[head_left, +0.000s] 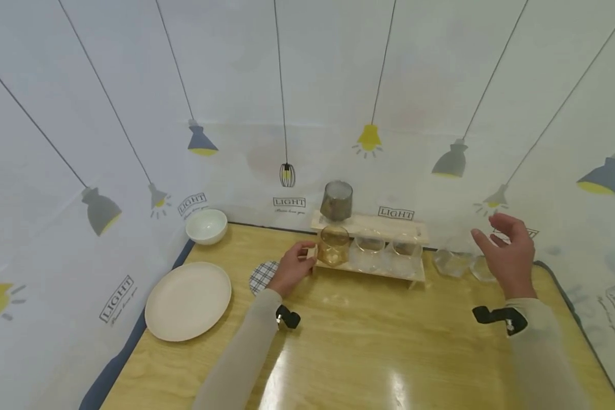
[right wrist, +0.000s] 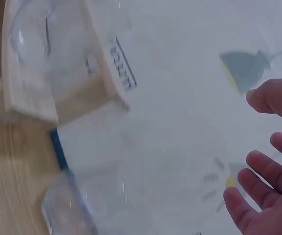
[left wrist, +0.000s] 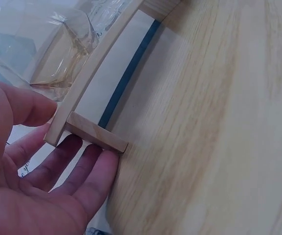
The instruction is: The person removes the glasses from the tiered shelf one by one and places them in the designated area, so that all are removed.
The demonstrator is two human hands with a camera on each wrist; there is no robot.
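Observation:
My left hand [head_left: 293, 266] grips the left end of a two-tier wooden rack [head_left: 379, 226]. In the left wrist view the thumb lies at the shelf's edge, and the other fingers curl beneath it by the wooden foot [left wrist: 97, 133]. A smoky grey glass [head_left: 337, 200] stands on the upper tier. Along the lower tier are an amber glass [head_left: 333, 250] and two clear glasses, one mid-shelf [head_left: 370, 256] and one at the right [head_left: 406, 259]. Raised to the right of the rack, my right hand [head_left: 513, 256] holds nothing, its fingers loosely bent and thumb apart.
Clear glasses [head_left: 451, 263] sit on the table right of the rack, partly behind the right hand. At left are a large cream plate [head_left: 188, 302], a pale bowl [head_left: 206, 226] and a checked coaster [head_left: 261, 276]. A printed wall covering [head_left: 328, 85] rises behind the table.

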